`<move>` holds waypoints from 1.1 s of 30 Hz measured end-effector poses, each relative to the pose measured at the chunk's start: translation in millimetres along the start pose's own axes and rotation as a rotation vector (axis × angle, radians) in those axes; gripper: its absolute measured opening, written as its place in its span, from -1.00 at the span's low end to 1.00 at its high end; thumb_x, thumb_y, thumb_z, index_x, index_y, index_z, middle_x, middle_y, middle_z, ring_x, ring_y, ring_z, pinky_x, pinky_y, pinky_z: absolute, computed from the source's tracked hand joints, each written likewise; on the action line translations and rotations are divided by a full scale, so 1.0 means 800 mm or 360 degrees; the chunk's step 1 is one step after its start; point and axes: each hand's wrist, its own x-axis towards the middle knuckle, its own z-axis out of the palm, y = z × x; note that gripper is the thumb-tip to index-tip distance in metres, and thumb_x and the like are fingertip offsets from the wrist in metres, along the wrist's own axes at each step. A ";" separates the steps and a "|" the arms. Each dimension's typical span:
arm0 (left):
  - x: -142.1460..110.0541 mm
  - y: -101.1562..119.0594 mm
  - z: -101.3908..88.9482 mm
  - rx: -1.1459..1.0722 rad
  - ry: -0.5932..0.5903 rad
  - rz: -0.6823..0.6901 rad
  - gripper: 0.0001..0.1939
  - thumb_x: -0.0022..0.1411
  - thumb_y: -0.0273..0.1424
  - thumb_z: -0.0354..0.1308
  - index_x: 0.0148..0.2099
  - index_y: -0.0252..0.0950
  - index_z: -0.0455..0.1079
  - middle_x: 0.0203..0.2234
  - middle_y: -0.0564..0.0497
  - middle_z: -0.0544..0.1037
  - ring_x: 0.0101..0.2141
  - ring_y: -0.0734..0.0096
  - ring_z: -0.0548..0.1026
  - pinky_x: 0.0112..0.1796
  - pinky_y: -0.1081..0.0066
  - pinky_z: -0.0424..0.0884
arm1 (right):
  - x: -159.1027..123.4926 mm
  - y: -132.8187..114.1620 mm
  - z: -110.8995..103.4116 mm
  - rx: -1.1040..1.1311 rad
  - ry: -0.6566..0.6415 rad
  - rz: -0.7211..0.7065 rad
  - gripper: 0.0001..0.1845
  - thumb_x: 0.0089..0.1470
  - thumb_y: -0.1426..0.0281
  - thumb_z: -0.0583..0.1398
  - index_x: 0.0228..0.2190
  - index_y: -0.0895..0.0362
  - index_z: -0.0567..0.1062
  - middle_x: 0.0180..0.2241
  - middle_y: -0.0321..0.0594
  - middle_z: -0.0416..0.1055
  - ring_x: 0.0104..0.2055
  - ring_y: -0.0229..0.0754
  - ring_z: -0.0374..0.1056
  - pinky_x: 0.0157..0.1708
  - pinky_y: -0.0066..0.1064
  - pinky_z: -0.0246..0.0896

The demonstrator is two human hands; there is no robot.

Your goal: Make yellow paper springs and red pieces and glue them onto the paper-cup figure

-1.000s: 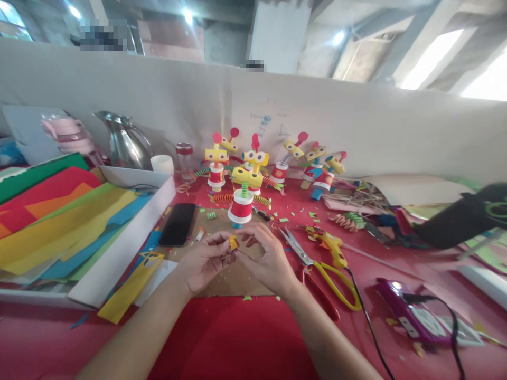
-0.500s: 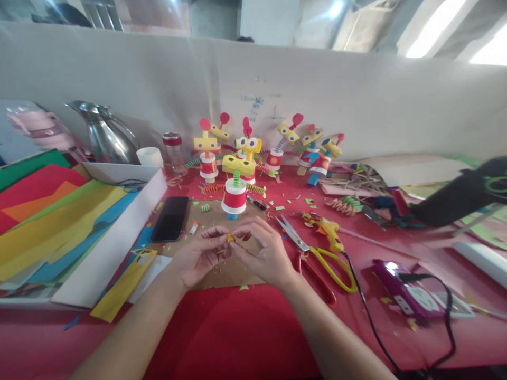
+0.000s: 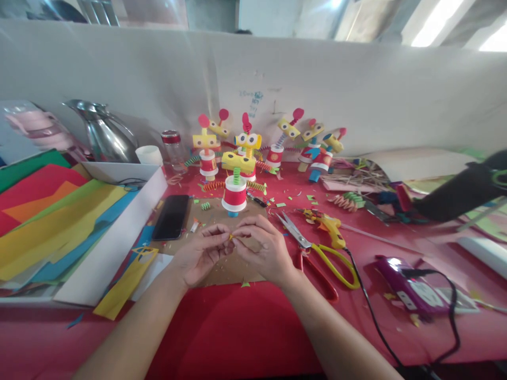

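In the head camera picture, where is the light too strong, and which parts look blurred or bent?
Head view: the ceiling windows at top right are blown out white; the black object at the right edge and the pink jug at far left are smeared; the white partition wall curves from wide-angle distortion; the small orange folded paper piece pinched between left hand and right hand stays fairly sharp.

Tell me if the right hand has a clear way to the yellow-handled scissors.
Probably yes. The scissors lie flat on the red table just right of the right hand, with nothing between them. But that hand and the left hand pinch a small orange paper piece, so it is occupied.
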 end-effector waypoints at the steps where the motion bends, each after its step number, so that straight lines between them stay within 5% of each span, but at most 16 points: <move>1: -0.001 0.000 0.002 0.0007 0.0004 0.0006 -0.85 0.01 -0.47 0.37 -0.30 -0.30 0.54 -0.43 0.07 0.54 -0.41 0.60 0.48 -0.30 0.56 0.39 | 0.000 0.000 0.001 0.0023 0.0031 0.0038 -0.86 0.06 0.53 0.21 -0.33 0.07 0.52 -0.28 -0.20 0.43 -0.22 -0.22 0.39 -0.19 -0.33 0.37; 5: -0.003 -0.001 0.010 0.0172 0.0120 0.0156 -0.69 -0.11 -0.51 0.43 -0.24 -0.24 0.55 -0.36 0.08 0.57 -0.31 0.56 0.50 -0.20 0.54 0.39 | -0.001 -0.001 0.005 0.0213 0.0149 0.0318 -0.88 0.04 0.52 0.24 -0.36 0.06 0.53 -0.30 -0.24 0.43 -0.26 -0.24 0.38 -0.24 -0.37 0.36; 9: -0.005 -0.003 0.014 0.0486 0.0321 0.0419 -0.81 -0.09 -0.45 0.42 -0.34 -0.24 0.56 -0.40 0.08 0.58 -0.29 0.52 0.49 -0.19 0.50 0.39 | -0.001 -0.002 0.007 0.0362 0.0150 0.0509 -0.92 0.06 0.48 0.24 -0.38 0.07 0.54 -0.31 -0.25 0.42 -0.28 -0.25 0.37 -0.26 -0.39 0.34; 22: -0.004 0.000 0.015 0.0840 0.0526 0.0518 -0.84 -0.07 -0.34 0.39 -0.38 -0.27 0.57 -0.46 0.02 0.58 -0.39 0.44 0.46 -0.31 0.43 0.35 | -0.004 0.001 0.004 0.0485 0.0136 0.0703 -0.88 0.09 0.38 0.19 -0.33 0.08 0.55 -0.29 -0.20 0.48 -0.24 -0.20 0.40 -0.24 -0.35 0.32; 33: -0.005 -0.001 0.004 0.1287 0.0460 0.0745 -0.96 0.04 -0.39 0.30 -0.39 -0.23 0.55 -0.44 0.04 0.56 -0.33 0.38 0.45 -0.22 0.41 0.31 | -0.003 -0.001 0.009 0.0289 0.0019 0.0792 -0.90 -0.06 0.41 0.27 -0.40 0.11 0.56 -0.41 -0.22 0.55 -0.35 -0.19 0.42 -0.29 -0.35 0.32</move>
